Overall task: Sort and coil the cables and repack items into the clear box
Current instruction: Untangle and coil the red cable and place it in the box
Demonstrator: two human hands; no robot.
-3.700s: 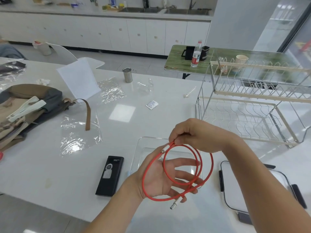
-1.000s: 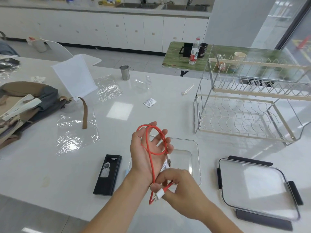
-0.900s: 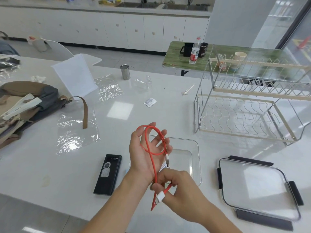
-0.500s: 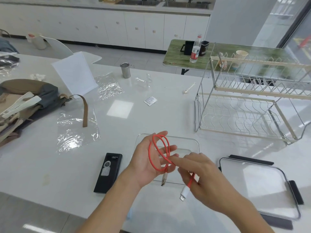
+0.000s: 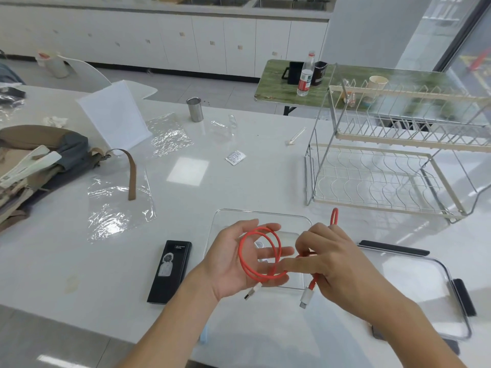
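A white table [image 5: 239, 181] is being used as the work surface. Beyond the hands and to their right, a wire dish rack [image 5: 393, 166] is being kept; a backpack [image 5: 39, 166] is lying far off to their left. Just right of the right hand a clear lid [image 5: 425, 293] is lying flat. Directly beneath both hands the clear box [image 5: 265, 216] is sitting; its contents cannot be told. Left of the left hand a black case [image 5: 170, 272] is lying. The red cable [image 5: 255, 272] is being held above the box: its coil is being cradled upright over the loosely spread fingers of the left hand [image 5: 233, 264], one plug pointing down, while the free end is being pinched by the right hand [image 5: 334, 264], a loop sticking up behind and its white plug pointing down.
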